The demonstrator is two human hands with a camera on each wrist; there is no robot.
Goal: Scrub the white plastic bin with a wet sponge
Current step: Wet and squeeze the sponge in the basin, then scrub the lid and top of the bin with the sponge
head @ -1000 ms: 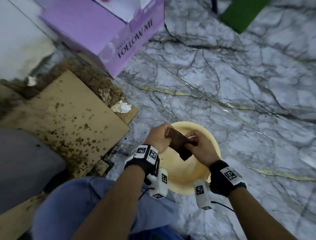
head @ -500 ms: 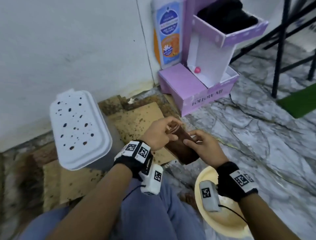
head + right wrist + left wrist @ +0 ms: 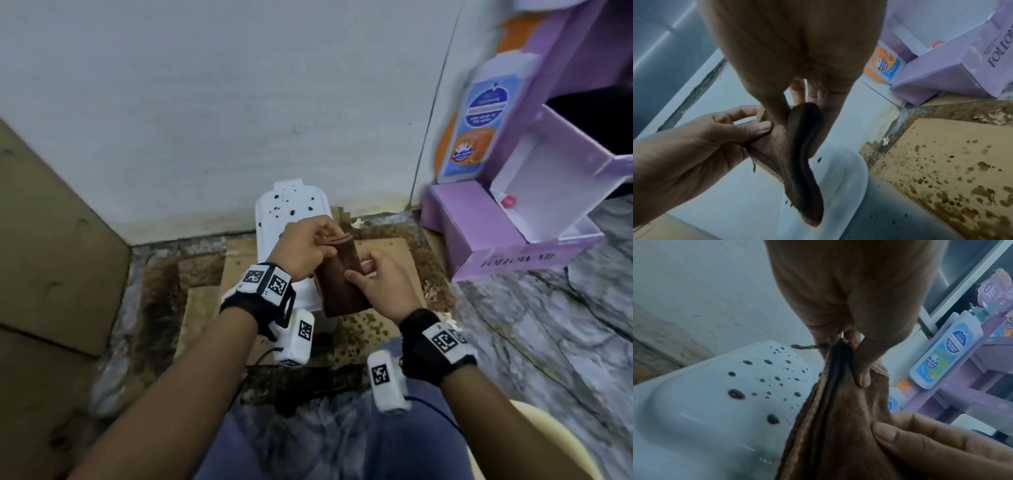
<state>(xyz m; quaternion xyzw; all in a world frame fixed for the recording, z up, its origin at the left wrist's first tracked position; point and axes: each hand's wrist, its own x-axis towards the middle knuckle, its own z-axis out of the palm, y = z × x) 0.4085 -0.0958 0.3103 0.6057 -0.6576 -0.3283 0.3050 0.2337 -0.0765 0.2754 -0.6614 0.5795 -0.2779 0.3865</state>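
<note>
Both hands pinch a folded brown cloth-like sponge (image 3: 340,274): the left hand (image 3: 301,250) at its top edge, the right hand (image 3: 380,284) lower down. It hangs just above the white plastic bin (image 3: 291,212), overturned and dark-spotted, on stained cardboard (image 3: 387,253). Scrubbing hasn't begun; next, press sponge onto the spots.

Bin (image 3: 291,212): white plastic, upturned, base facing up, spattered with dark brown spots; stands on stained cardboard by wall, partly hidden behind hands. Sponge (image 3: 342,284): flat, brown, cloth-like, folded lengthwise, hanging over bin, not touching it. Left hand (image 3: 305,250) pinches its top edge; right hand (image 3: 380,284) pinches its side lower down.
</note>
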